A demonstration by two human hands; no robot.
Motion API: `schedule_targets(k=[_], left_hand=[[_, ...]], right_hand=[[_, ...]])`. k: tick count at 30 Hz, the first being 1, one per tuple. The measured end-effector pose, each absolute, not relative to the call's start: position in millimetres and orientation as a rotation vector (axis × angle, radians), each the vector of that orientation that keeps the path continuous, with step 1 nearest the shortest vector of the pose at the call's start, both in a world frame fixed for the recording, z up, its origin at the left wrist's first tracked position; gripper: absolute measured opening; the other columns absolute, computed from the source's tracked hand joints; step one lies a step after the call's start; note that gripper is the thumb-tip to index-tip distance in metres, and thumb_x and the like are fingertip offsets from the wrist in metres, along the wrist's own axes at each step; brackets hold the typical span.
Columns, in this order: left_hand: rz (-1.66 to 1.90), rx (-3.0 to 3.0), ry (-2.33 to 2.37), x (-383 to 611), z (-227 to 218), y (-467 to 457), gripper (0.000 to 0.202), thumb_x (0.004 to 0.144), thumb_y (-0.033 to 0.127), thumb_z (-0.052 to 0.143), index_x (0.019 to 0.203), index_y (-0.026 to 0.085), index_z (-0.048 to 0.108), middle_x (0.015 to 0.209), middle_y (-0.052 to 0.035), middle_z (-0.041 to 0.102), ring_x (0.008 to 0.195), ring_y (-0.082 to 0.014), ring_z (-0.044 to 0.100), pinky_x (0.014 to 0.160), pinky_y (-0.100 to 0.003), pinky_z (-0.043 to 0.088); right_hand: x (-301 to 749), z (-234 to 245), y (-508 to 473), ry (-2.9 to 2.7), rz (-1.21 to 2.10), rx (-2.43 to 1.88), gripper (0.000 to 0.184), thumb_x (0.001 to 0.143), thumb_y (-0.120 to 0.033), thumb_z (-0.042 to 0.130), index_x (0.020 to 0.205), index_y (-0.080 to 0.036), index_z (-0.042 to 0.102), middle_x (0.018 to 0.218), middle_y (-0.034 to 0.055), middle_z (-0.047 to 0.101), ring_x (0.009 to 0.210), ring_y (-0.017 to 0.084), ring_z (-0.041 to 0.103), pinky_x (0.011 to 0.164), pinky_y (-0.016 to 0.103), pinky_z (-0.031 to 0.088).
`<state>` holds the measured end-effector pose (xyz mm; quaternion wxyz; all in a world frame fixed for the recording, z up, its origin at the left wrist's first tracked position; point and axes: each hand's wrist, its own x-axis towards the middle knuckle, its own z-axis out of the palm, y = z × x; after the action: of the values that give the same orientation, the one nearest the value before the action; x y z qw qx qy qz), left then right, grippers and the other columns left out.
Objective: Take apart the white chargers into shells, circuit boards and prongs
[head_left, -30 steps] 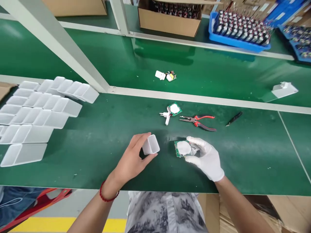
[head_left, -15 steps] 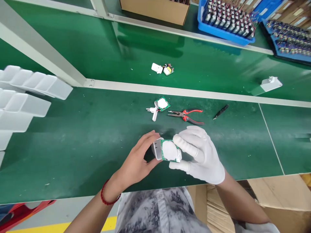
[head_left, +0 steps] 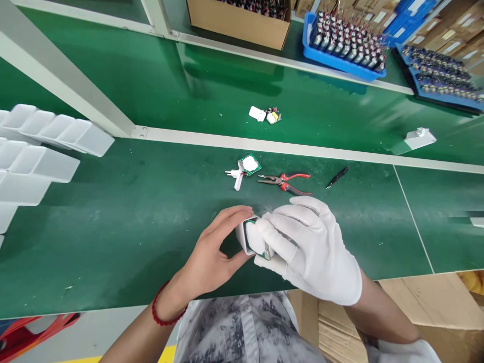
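Fingers and thumb of my bare left hand (head_left: 214, 247) are wrapped round a white plastic housing (head_left: 242, 237), its open end turned right. My right hand (head_left: 312, 247), in a white glove, grips a green circuit board with a white pad (head_left: 255, 238). The board sits partly inside the housing, and gloved fingers cover some of it. Behind my hands lies another board with a white pad (head_left: 250, 163), next to a white plug piece (head_left: 237, 176). Red-handled long-nose pliers (head_left: 285, 183) lie to its right, then a black pen-like tool (head_left: 338, 177).
Stacked white housings (head_left: 56, 164) stand at the left. Beyond the metal rail (head_left: 227, 143) are a small white cover (head_left: 257, 114), a loose board (head_left: 273, 116) and a white adapter (head_left: 420, 137). The shelf above carries a cardboard box (head_left: 238, 22) and blue trays (head_left: 340, 65) of parts.
My right hand has moved left with the circuit board, which now sits deeper in the housing and is tilted. My left hand has stayed on the housing. The camera view has shifted slightly.
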<state>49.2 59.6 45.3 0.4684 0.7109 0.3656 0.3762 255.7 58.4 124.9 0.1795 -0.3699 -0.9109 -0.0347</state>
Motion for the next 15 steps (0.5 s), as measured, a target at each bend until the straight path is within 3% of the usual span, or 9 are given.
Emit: schedule_targets(k=[6,10,15], left_hand=[[0.897,1.803,0.897,51,47,61,0.058,0.085,0.014,0.068,0.138,0.028,0.049,0.137,-0.0086,0.054,0.128,-0.023,0.054,0.108,-0.038,0.049],[0.894,1.851,0.918,51,48,61,0.058,0.084,0.01,0.065,0.138,0.027,0.049,0.138,-0.0085,0.055,0.128,-0.0218,0.054,0.108,-0.037,0.048],[0.876,1.843,0.907,53,48,60,0.06,0.08,0.005,0.062,0.135,0.025,0.051,0.137,-0.0081,0.056,0.127,-0.0215,0.054,0.109,-0.037,0.047]], right_hand=[[254,125,56,-2.598,-0.1,-1.128,0.026,0.089,-0.033,0.067,0.105,-0.013,0.065,0.091,0.0034,0.069,0.085,0.02,0.056,0.092,0.044,0.037],[250,125,51,-2.632,-0.143,-1.142,0.03,0.085,-0.025,0.069,0.11,-0.01,0.065,0.09,0.0039,0.068,0.085,0.021,0.057,0.093,0.045,0.037],[244,126,52,-2.675,-0.091,-1.23,0.029,0.084,-0.022,0.069,0.111,-0.011,0.066,0.094,0.0055,0.067,0.095,0.024,0.059,0.103,0.05,0.035]])
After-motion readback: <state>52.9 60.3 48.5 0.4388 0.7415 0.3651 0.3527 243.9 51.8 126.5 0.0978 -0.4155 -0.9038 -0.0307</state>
